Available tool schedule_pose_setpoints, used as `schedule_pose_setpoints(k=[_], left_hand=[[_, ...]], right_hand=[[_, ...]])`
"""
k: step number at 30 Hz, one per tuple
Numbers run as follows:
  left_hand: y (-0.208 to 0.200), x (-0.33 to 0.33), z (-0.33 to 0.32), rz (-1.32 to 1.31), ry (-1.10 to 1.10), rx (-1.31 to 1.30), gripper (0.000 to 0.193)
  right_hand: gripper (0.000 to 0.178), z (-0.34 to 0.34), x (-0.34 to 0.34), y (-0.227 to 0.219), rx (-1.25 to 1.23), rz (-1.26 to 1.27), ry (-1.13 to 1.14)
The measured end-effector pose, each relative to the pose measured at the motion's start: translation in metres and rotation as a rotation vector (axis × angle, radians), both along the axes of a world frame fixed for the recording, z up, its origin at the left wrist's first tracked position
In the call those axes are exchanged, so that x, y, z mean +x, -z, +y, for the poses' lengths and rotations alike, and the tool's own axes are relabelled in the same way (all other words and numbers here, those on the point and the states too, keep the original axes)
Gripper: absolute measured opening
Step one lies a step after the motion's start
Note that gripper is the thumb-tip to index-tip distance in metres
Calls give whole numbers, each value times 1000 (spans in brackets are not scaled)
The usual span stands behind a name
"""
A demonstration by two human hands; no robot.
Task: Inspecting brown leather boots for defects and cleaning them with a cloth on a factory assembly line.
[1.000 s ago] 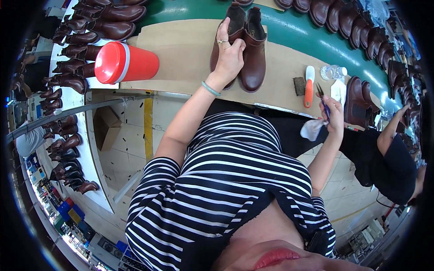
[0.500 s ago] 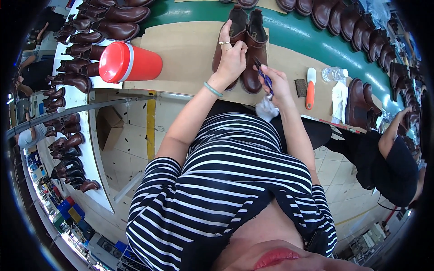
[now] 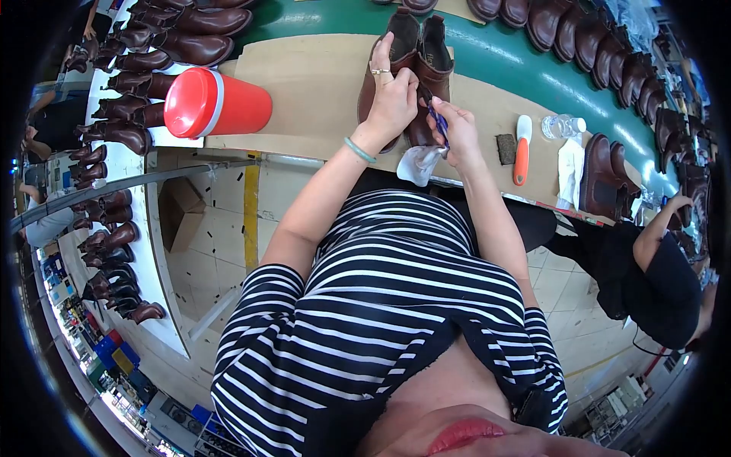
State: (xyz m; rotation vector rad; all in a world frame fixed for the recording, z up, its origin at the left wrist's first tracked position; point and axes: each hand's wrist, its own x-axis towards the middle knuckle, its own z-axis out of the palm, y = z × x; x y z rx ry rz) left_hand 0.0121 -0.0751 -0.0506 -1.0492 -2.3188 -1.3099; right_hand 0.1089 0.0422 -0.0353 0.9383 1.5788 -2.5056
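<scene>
Two brown ankle boots [image 3: 434, 70] stand side by side near the middle of the cardboard-topped bench [image 3: 320, 91], toes toward its near edge. Over the left one, the person's left hand [image 3: 393, 95] is half curled, one finger straight; whether it grips, I can't tell. The right hand [image 3: 458, 131] is closed round one slim purple-handled tool [image 3: 439, 122], one white cloth [image 3: 419, 164] hanging below, by the near edge. Toward the bench's left end sits one red container [image 3: 245, 108]; toward the right end lie one dark block [image 3: 505, 148], one orange-and-white tool [image 3: 521, 161], one clear bottle [image 3: 558, 126], one white sheet [image 3: 569, 166] and more brown boots [image 3: 600, 171].
</scene>
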Motion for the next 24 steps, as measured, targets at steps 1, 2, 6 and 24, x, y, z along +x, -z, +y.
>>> schedule_pose_setpoints(k=[1, 2, 6, 24], left_hand=[[0, 0, 0, 0, -1, 0, 9], [0, 0, 0, 7, -4, -2, 9], [0, 1, 0, 3, -10, -4, 9], [1, 1, 3, 11, -47, -8, 9]], right_hand=[[25, 0, -1, 0, -3, -2, 0], [25, -1, -2, 0, -3, -2, -1], [24, -4, -2, 2, 0, -5, 27], [21, -5, -2, 7, 51, -16, 68]])
